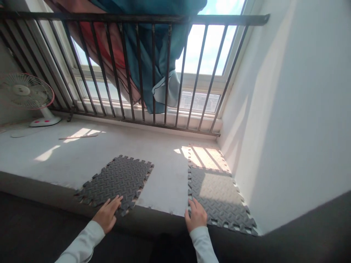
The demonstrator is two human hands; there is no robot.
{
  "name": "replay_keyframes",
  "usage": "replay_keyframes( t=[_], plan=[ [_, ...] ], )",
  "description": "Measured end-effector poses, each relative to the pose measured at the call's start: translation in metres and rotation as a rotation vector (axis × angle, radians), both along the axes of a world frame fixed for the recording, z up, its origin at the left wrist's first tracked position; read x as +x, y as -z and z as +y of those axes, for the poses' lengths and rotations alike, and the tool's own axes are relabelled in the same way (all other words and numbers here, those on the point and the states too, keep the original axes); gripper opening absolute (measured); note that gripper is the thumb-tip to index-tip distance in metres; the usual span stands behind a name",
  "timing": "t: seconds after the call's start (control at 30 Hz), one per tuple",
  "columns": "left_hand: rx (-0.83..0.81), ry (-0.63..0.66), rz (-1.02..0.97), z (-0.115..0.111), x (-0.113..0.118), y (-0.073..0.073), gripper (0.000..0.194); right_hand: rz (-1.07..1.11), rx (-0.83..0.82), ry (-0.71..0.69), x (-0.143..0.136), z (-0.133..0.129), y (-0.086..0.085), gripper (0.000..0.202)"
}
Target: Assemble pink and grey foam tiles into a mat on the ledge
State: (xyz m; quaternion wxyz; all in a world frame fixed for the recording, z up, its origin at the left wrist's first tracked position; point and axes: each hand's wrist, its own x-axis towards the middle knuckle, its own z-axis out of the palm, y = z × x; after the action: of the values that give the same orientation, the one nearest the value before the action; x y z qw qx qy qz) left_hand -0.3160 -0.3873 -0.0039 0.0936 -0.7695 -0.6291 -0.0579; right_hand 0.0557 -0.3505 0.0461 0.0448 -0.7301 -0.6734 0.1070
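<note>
A dark grey foam mat tile (120,180) with jagged interlocking edges lies loose on the white window ledge, its front edge reaching past the ledge's lip. My left hand (108,214) rests on that tile's front edge, fingers stretched out. Against the right wall lies a second grey foam tile (216,195), partly sunlit. Behind it, touching its back edge, is a lighter pinkish tile (208,157). My right hand (196,216) is at the front left corner of the second grey tile, fingers extended over its edge. Neither hand grips anything.
White ledge (164,182) surface lies between the grey tiles. A dark metal railing (153,73) runs along the window, with a teal and pink curtain (148,47) behind it. A white fan (30,95) stands far left, near a thin stick (78,137). A white wall (296,109) bounds the right.
</note>
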Motion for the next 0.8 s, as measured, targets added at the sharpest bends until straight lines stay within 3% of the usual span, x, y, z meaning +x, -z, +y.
replay_keyframes(
  t=[0.23, 0.47, 0.63, 0.8],
  plan=[
    [-0.256, 0.038, 0.003, 0.016, 0.038, -0.03, 0.065, -0.056, -0.049, -0.036, -0.005, -0.027, -0.014, 0.04],
    [-0.323, 0.085, -0.024, 0.043, 0.072, -0.043, 0.046, -0.003, -0.029, -0.045, -0.006, -0.04, -0.02, 0.031],
    [-0.368, 0.095, 0.073, 0.055, 0.08, -0.053, 0.031, 0.043, -0.006, -0.019, -0.003, -0.043, -0.024, 0.025],
    [-0.395, 0.048, 0.129, 0.056, 0.075, -0.055, 0.031, 0.027, 0.001, 0.01, -0.002, -0.045, -0.024, 0.023]
  ],
)
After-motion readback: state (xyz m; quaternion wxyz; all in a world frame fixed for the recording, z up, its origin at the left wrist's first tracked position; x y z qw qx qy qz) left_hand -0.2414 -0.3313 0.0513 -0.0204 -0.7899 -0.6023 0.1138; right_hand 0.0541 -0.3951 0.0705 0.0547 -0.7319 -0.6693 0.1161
